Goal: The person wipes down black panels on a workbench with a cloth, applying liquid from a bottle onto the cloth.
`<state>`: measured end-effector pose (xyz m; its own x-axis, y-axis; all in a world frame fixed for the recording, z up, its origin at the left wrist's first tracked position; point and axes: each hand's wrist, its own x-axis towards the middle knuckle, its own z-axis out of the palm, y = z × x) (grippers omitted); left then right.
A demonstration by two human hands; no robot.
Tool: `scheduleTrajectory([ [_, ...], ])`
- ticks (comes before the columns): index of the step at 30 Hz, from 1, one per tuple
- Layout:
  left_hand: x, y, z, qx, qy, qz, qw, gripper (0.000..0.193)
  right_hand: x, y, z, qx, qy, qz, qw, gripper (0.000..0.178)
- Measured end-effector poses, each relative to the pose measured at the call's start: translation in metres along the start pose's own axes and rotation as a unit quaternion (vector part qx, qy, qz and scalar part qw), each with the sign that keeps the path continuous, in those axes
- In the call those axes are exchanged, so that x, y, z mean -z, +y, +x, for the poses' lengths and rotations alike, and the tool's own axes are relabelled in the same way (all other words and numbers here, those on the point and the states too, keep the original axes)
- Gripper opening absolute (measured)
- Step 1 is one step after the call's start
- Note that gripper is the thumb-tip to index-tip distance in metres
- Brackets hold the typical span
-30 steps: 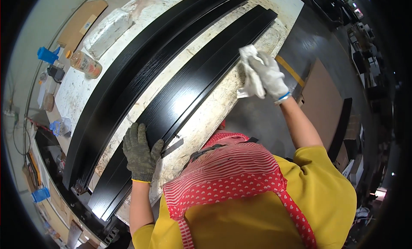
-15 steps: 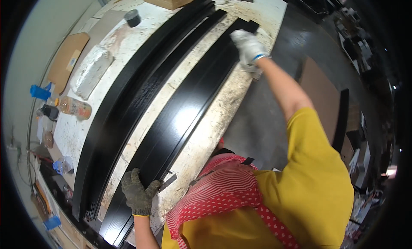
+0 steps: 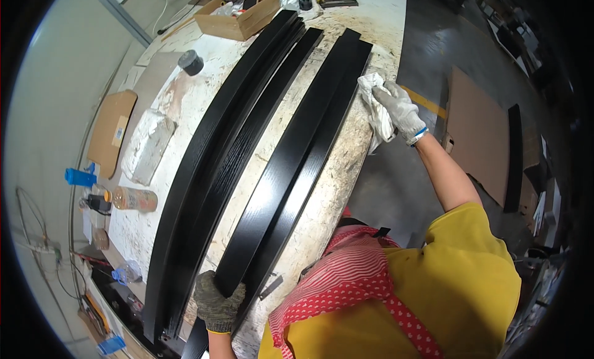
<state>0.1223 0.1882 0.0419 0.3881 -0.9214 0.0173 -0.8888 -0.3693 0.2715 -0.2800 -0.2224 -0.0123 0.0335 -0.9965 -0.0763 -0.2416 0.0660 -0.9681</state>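
Observation:
My left hand [image 3: 218, 304], in a dark grey glove, is closed round the near end of a long black board [image 3: 281, 158]. That board lies partly over a second black board [image 3: 311, 162], which shows along its right side. My right hand [image 3: 405, 113], in a whitish glove, grips a crumpled white rag [image 3: 376, 105] just off the right edge of the table, apart from the boards. To the left of this pair, several more long black boards [image 3: 198, 155] lie side by side, some stepped or grooved along their length.
The stained white worktable [image 3: 343, 173] carries a cardboard box [image 3: 241, 17], a dark round container [image 3: 190, 62], a white wrapped block [image 3: 148, 145] and a bottle [image 3: 136, 199]. A thin dark blade-like strip [image 3: 271, 287] lies near my left hand. A brown panel [image 3: 479, 136] stands right of the table.
My right hand has come off the board and moved right with the rag. My left hand, earlier resting on the boards, now grips one board's near end, and the two boards sit differently against each other.

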Motion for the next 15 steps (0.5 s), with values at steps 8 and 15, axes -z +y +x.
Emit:
scheduleTrajectory([
  [8,-0.014,-0.047,0.051,-0.044,0.058,-0.027,0.997,0.066,-0.024,0.0,-0.059,-0.015,-0.063,-0.074,0.995,0.057],
  [15,-0.02,-0.061,0.066,0.004,0.051,0.004,0.999,0.068,-0.032,0.026,-0.058,-0.025,-0.129,-0.003,0.991,0.042],
])
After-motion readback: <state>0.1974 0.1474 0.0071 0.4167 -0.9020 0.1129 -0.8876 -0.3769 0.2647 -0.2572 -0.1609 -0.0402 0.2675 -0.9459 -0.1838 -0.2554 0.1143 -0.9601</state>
